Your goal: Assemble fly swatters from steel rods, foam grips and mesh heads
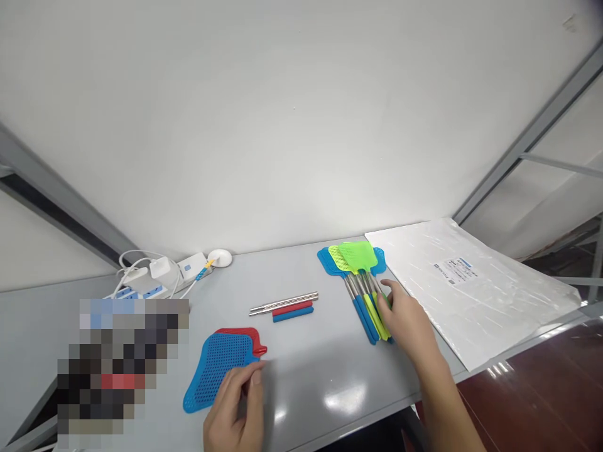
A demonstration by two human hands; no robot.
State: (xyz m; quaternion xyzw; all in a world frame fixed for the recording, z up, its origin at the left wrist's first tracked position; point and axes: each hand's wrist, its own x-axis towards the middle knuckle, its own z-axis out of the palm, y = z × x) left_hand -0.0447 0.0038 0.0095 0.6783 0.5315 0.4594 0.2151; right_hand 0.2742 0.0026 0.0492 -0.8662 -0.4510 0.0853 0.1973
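My left hand (235, 405) is at the front, thumb and forefinger pinched together at the neck end of a blue fly swatter head (221, 361). That head partly covers a red fly swatter head (252, 336). On the right, my right hand (400, 314) touches or nearly touches the handles of a stack of fly swatters (365, 295), its thumb and forefinger apart. Green and blue heads (355, 256) top the stack, with metal rods and blue and green handles below. My palm hides some of the handles.
Thin metal rods (285, 302) lie mid-table beside a red handle (292, 308) and a blue handle (293, 314). A white wrapped package (452, 276) covers the right end. At the back left are power strips with cables (155, 279) and a round white device (220, 257).
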